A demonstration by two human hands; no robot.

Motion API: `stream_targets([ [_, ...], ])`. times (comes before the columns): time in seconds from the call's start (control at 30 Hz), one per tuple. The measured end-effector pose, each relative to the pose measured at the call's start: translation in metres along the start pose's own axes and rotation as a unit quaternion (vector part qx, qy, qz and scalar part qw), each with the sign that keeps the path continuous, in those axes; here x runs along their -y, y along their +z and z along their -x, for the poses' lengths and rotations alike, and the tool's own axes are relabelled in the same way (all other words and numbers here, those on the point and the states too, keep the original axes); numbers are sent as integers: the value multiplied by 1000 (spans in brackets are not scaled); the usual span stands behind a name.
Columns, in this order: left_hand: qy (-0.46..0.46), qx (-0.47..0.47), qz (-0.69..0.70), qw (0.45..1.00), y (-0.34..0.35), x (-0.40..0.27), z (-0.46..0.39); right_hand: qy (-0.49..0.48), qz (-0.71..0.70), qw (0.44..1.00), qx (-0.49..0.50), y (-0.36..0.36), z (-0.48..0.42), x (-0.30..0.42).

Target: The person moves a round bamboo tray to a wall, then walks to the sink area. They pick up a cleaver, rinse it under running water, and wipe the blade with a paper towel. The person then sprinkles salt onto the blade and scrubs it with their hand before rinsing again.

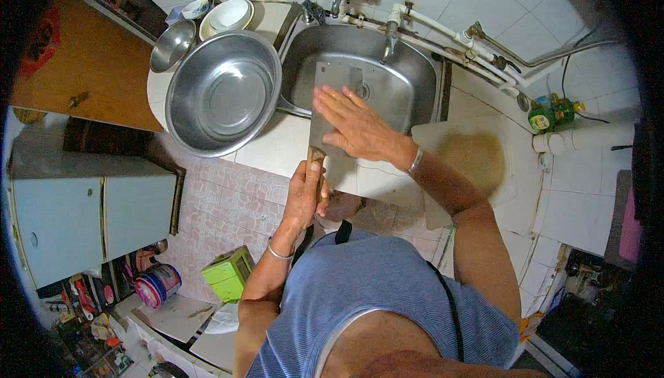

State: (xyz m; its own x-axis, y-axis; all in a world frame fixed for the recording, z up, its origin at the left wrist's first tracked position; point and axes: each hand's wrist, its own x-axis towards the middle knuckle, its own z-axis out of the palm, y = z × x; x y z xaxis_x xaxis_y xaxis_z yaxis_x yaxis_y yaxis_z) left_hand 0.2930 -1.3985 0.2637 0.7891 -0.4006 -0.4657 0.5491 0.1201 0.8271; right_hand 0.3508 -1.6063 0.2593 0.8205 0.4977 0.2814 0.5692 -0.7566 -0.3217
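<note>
My left hand [307, 191] is closed around the wooden handle of a cleaver [320, 134], a broad flat metal blade that points away from me over the near edge of the steel sink [410, 92]. Flat over the blade lies my right hand [355, 126], palm down with the fingers extended; whether it presses on the metal or hovers just above cannot be told. A faucet [388, 48] reaches over the sink's far side. To the left of the blade, a large stainless steel basin [179, 113] stands tilted on the counter and looks empty.
Left of the sink stand a small metal bowl [174, 46] and stacked white bowls [231, 15]. A cutting board [467, 165] with a brown stain lies to the right. White pipes [451, 30] run along the tiled wall. A green stool [228, 274] is on the floor.
</note>
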Motion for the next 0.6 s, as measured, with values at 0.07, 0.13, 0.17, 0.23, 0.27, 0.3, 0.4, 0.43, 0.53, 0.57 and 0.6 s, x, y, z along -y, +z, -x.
stream_targets([
  [0.07, 4, -5, -1, 1000, -4, 1, -1, -54, -23, 996, 66, 1, 14, 23],
  [0.13, -1, -13, -22, 1000, -7, 2, 1, -36, 15, 998, 51, 3, 9, 14],
  [0.17, 6, -3, -24, 1000, -6, 1, 0, -27, 34, 998, 44, 3, 4, 4],
  [0.23, -4, 7, -38, 999, -3, -3, 2, -3, 13, 1000, 19, 1, -3, -10],
  [0.27, -6, 7, -30, 1000, -2, -2, 2, -14, 1, 1000, 22, 3, 0, -5],
  [0.3, -5, 4, -19, 1000, 0, -1, 1, -30, -10, 999, 26, 4, 3, 1],
  [0.4, -8, -4, -24, 1000, 0, 0, 0, -21, -16, 998, 57, 4, 5, 2],
  [0.43, -14, 3, -20, 1000, 0, 0, 2, -6, -2, 999, 53, 5, 4, -4],
  [0.53, 4, 4, -48, 999, 4, 6, -2, -6, -23, 999, 24, 6, 11, 1],
  [0.57, 6, -8, -43, 999, 2, 5, -3, -24, -44, 998, 27, 8, 16, 11],
  [0.6, 7, -15, -37, 999, 0, 5, -4, -39, -54, 995, 80, 5, 24, 25],
])
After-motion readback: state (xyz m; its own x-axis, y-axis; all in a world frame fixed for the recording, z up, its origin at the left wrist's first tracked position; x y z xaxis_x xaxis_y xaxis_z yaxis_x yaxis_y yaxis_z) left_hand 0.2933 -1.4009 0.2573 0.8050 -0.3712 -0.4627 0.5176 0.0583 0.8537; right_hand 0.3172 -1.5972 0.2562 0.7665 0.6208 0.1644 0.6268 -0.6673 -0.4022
